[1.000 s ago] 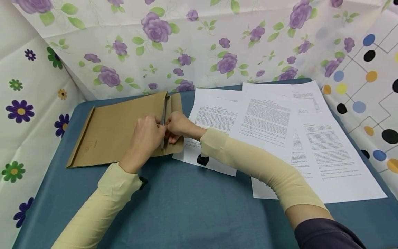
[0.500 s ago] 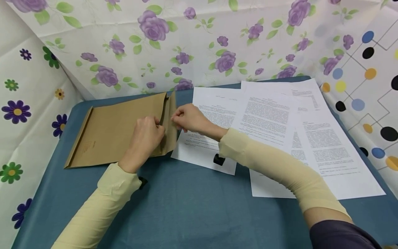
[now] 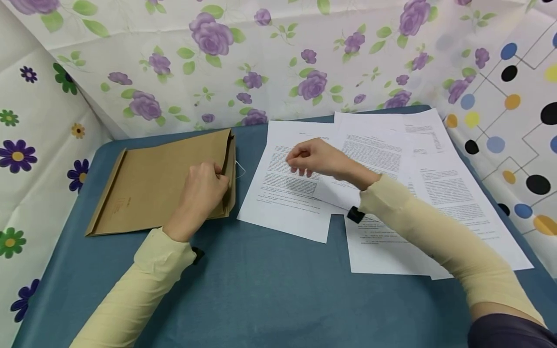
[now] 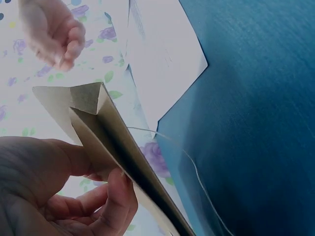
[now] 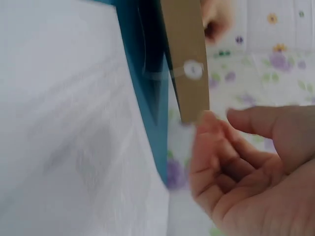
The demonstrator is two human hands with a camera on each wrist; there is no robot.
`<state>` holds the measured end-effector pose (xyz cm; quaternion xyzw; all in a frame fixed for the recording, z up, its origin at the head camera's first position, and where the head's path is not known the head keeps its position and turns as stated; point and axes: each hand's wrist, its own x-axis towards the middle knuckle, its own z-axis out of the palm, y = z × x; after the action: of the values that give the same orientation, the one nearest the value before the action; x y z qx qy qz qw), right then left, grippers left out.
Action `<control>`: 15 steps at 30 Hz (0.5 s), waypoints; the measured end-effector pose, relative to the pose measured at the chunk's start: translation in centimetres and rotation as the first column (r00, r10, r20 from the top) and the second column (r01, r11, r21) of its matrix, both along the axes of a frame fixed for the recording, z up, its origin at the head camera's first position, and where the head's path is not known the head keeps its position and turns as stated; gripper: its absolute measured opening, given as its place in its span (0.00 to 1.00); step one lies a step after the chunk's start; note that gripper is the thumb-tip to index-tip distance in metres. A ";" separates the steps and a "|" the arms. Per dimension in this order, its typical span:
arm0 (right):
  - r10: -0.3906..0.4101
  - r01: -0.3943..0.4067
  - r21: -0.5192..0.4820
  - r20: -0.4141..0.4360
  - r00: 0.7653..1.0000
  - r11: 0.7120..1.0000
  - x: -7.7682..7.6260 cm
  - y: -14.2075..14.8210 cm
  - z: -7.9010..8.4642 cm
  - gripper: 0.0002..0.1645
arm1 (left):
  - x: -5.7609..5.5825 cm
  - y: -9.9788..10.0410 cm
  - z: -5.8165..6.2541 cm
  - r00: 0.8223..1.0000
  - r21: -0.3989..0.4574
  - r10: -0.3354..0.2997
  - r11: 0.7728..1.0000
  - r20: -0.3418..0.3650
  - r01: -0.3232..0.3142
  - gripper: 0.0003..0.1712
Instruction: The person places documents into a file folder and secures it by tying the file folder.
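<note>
A brown paper document envelope [image 3: 165, 179] lies at the left of the table. Its mouth faces right, and my left hand [image 3: 201, 198] pinches one edge of it between thumb and fingers. In the left wrist view the mouth gapes, with folded side walls. A thin white string [image 4: 192, 160] trails from the envelope onto the cloth. The right wrist view shows a round white button [image 5: 193, 70] on the envelope. My right hand [image 3: 319, 157] hovers over the printed sheets [image 3: 287, 193], fingers loosely bent and holding nothing.
More printed sheets [image 3: 461, 212] lie overlapped at the right of the table. A blue cloth [image 3: 270, 290] covers the table. Patterned sheeting [image 3: 174, 43] hangs behind and at both sides.
My right hand has left the envelope's flap and moved right, over the sheets. The flap no longer extends right, and the string now shows. My left hand keeps its grip.
</note>
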<state>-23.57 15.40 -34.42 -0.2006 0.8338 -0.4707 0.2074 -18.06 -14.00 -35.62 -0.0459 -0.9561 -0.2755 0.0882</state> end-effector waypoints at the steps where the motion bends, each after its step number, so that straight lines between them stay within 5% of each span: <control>1: -0.002 0.002 0.021 -0.003 1.000 1.000 -0.1 0.8 0.1 0.13 | 0.0 0.0 0.0 1.000 0.002 0.002 1.000 0.003 -0.002 0.20; 9: -0.054 0.053 0.097 0.001 0.999 0.994 -0.7 7.1 1.3 0.19 | 0.0 -0.3 0.0 1.000 -0.002 0.011 1.000 0.027 -0.011 0.07; 15: -0.135 0.135 0.130 -0.006 0.991 0.982 -0.9 10.6 2.5 0.23 | 0.2 -0.4 0.1 0.999 -0.006 0.012 1.000 0.036 -0.012 0.09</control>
<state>-24.45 26.03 -31.92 -0.1290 0.8739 -0.4289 0.1890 -17.88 -14.45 -35.49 -0.0353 -0.9586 -0.2731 0.0725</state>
